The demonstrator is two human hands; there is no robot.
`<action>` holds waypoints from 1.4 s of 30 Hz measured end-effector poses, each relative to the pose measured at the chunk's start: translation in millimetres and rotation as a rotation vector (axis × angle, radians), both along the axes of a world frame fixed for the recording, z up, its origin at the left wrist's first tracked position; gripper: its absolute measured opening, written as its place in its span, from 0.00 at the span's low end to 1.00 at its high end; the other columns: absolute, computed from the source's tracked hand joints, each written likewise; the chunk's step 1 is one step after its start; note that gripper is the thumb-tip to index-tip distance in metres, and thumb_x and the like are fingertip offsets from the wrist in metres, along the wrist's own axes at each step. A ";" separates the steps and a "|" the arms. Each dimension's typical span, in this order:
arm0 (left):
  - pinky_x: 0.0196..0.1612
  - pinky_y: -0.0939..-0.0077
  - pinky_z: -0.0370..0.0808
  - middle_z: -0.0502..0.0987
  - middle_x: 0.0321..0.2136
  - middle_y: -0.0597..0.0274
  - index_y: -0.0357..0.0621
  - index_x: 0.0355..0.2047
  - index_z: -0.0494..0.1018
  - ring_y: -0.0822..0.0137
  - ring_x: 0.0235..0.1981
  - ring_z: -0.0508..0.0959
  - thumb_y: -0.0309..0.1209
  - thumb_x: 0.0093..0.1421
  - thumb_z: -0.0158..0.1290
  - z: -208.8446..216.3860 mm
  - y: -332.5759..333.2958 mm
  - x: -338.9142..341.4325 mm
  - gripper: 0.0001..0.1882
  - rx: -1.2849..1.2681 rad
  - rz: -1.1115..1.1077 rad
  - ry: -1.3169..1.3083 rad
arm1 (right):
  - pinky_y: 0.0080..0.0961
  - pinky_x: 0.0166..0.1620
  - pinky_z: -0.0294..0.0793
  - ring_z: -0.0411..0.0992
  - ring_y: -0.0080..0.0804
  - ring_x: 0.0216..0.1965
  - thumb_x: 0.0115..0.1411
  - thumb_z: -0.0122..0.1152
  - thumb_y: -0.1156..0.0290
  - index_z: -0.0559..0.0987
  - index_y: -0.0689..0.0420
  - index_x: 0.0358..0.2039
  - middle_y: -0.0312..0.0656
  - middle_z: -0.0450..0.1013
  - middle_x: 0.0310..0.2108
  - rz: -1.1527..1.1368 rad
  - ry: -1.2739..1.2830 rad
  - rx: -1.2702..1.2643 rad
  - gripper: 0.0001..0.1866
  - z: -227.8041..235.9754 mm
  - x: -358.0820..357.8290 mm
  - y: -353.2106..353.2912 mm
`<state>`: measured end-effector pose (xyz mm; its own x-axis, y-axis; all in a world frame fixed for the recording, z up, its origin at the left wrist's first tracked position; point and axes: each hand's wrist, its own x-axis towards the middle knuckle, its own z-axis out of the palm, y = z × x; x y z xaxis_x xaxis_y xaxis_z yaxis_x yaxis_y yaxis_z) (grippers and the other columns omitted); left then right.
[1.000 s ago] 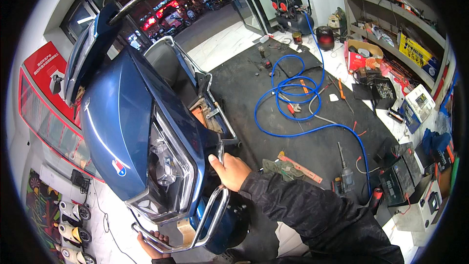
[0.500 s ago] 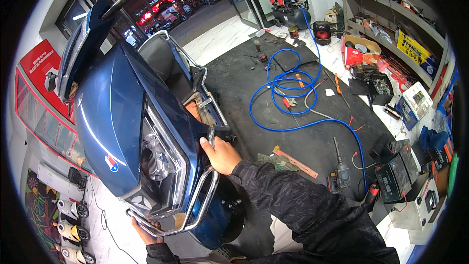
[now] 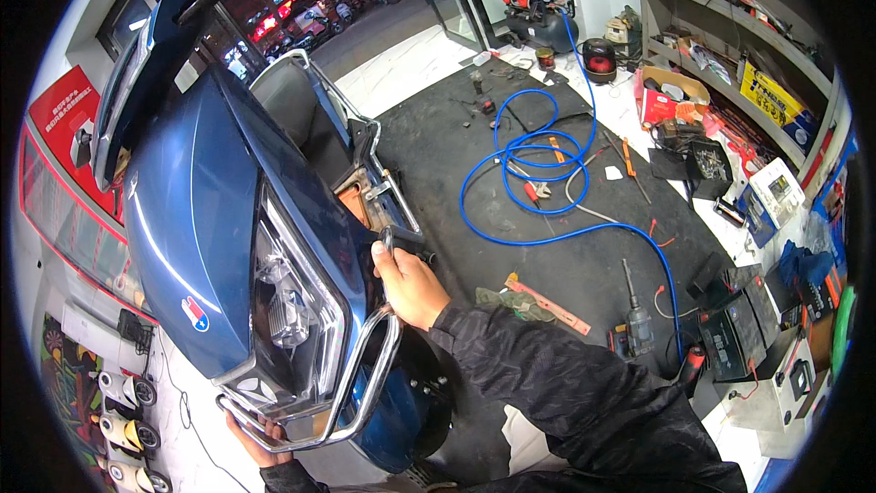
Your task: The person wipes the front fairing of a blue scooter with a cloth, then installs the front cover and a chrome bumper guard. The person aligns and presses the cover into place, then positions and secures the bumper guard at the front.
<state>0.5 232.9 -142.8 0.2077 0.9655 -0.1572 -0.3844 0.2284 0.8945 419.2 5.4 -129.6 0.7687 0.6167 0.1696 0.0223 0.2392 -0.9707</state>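
A dark blue three-wheeled vehicle fills the left, its clear headlight facing me. In front of the headlight runs a bent chrome guard bar. My left hand wraps round the bar's lower left end, partly behind it. At the bar's upper right end my right hand is closed, thumb lying along the metal. Whether the bar is fixed to the body cannot be seen.
A blue air hose lies coiled on the black mat, with a power drill and an orange-red strip nearer me. Batteries stand at right, below shelves. An air compressor is at the back.
The vehicle, guard bar and both hands appear slightly farther left in the picture; the floor things shift less. Both hands keep their hold on the bar.
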 end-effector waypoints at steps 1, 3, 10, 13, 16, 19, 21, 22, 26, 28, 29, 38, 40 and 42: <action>0.18 0.86 0.61 0.74 0.32 0.69 0.54 0.46 0.74 0.81 0.19 0.68 0.71 0.67 0.57 0.4 0.4 -1.4 0.33 0.000 -0.016 0.002 | 0.36 0.37 0.79 0.77 0.33 0.31 0.82 0.44 0.38 0.77 0.62 0.38 0.42 0.73 0.28 -0.010 -0.014 0.002 0.35 0.0 -1.2 0.8; 0.17 0.85 0.60 0.73 0.31 0.69 0.54 0.46 0.74 0.80 0.18 0.66 0.70 0.68 0.56 2.8 -0.6 -3.3 0.32 -0.037 -0.025 -0.056 | 0.38 0.39 0.78 0.77 0.34 0.31 0.82 0.45 0.38 0.78 0.61 0.38 0.41 0.73 0.29 0.000 -0.008 -0.042 0.35 0.2 -2.7 0.5; 0.23 0.79 0.63 0.70 0.28 0.68 0.39 0.54 0.73 0.74 0.21 0.66 0.65 0.73 0.55 23.4 -35.4 -1.6 0.37 0.004 -0.226 -0.219 | 0.30 0.28 0.71 0.72 0.23 0.24 0.80 0.53 0.41 0.77 0.56 0.35 0.33 0.69 0.21 -0.017 0.050 0.094 0.29 14.1 -5.7 -24.7; 0.26 0.78 0.67 0.74 0.32 0.66 0.41 0.54 0.73 0.73 0.23 0.68 0.66 0.75 0.52 29.1 -52.2 10.0 0.36 0.016 -0.236 -0.229 | 0.19 0.28 0.65 0.66 0.16 0.24 0.81 0.57 0.48 0.77 0.59 0.53 0.28 0.67 0.24 -0.007 0.115 0.163 0.23 23.6 -11.5 -29.7; 0.31 0.74 0.72 0.75 0.34 0.64 0.40 0.55 0.73 0.71 0.25 0.71 0.69 0.74 0.51 29.5 -59.3 17.8 0.39 0.034 -0.211 -0.233 | 0.17 0.28 0.60 0.64 0.16 0.24 0.81 0.53 0.47 0.67 0.64 0.74 0.33 0.70 0.24 -0.126 0.083 0.203 0.35 28.6 -18.3 -27.2; 0.38 0.70 0.81 0.75 0.35 0.63 0.41 0.53 0.74 0.67 0.31 0.76 0.68 0.75 0.51 23.4 -57.3 19.9 0.37 0.047 -0.222 -0.235 | 0.17 0.28 0.59 0.63 0.16 0.23 0.82 0.51 0.47 0.64 0.60 0.77 0.35 0.71 0.24 -0.093 0.030 0.147 0.36 25.7 -18.3 -25.7; 0.42 0.67 0.86 0.77 0.35 0.62 0.42 0.52 0.75 0.66 0.35 0.80 0.67 0.75 0.50 17.8 -54.0 19.7 0.36 0.038 -0.235 -0.221 | 0.17 0.28 0.58 0.63 0.16 0.23 0.82 0.50 0.48 0.65 0.60 0.77 0.36 0.71 0.24 -0.091 0.006 0.129 0.35 19.9 -16.4 -23.6; 0.42 0.67 0.87 0.79 0.35 0.62 0.42 0.52 0.76 0.65 0.36 0.81 0.67 0.76 0.50 15.6 -52.4 19.6 0.36 0.054 -0.242 -0.224 | 0.17 0.29 0.59 0.64 0.17 0.24 0.83 0.50 0.48 0.66 0.59 0.77 0.36 0.71 0.25 -0.105 0.007 0.109 0.34 16.8 -15.4 -22.7; 0.42 0.66 0.88 0.81 0.36 0.62 0.42 0.52 0.77 0.65 0.37 0.84 0.65 0.77 0.49 12.1 -48.7 21.9 0.34 0.077 -0.274 -0.231 | 0.16 0.29 0.63 0.67 0.16 0.28 0.82 0.53 0.48 0.67 0.57 0.76 0.33 0.71 0.29 -0.107 0.067 0.158 0.34 9.8 -11.4 -20.0; 0.39 0.66 0.87 0.80 0.34 0.64 0.42 0.52 0.77 0.67 0.34 0.82 0.65 0.77 0.49 14.2 -47.5 22.0 0.34 0.081 -0.243 -0.189 | 0.16 0.29 0.63 0.67 0.16 0.29 0.82 0.53 0.48 0.66 0.57 0.77 0.33 0.71 0.30 -0.095 0.003 0.142 0.34 9.1 -12.6 -21.9; 0.37 0.66 0.86 0.79 0.33 0.65 0.42 0.52 0.76 0.68 0.33 0.81 0.65 0.77 0.49 16.3 -46.1 21.5 0.34 0.075 -0.226 -0.159 | 0.16 0.29 0.63 0.67 0.16 0.30 0.82 0.53 0.48 0.66 0.56 0.77 0.33 0.71 0.31 -0.108 -0.011 0.124 0.34 9.4 -13.3 -23.8; 0.37 0.58 0.90 0.87 0.37 0.49 0.30 0.44 0.79 0.48 0.36 0.89 0.70 0.68 0.56 25.2 -29.2 13.3 0.43 -0.019 -0.177 0.011 | 0.32 0.42 0.76 0.79 0.34 0.32 0.78 0.54 0.38 0.67 0.61 0.76 0.45 0.80 0.30 0.130 -0.439 -0.161 0.42 13.6 -6.2 -71.5; 0.38 0.57 0.89 0.86 0.36 0.49 0.33 0.45 0.79 0.48 0.34 0.88 0.69 0.69 0.55 26.6 -31.8 13.9 0.42 0.010 -0.132 0.059 | 0.31 0.37 0.74 0.76 0.32 0.30 0.77 0.57 0.38 0.70 0.62 0.74 0.43 0.76 0.27 0.211 -0.447 -0.188 0.42 15.5 -4.4 -81.4; 0.38 0.55 0.89 0.86 0.34 0.50 0.36 0.43 0.79 0.48 0.31 0.87 0.69 0.70 0.54 28.2 -34.5 14.8 0.40 -0.010 -0.087 0.085 | 0.23 0.34 0.75 0.73 0.20 0.30 0.80 0.59 0.47 0.66 0.59 0.77 0.36 0.75 0.31 0.259 -0.470 -0.179 0.37 16.8 -3.9 -85.7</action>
<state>15.4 198.4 -114.6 0.2763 0.9427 -0.1870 -0.2854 0.2663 0.9207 415.3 -80.3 -112.7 0.4554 0.8258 0.3326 0.4247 0.1269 -0.8964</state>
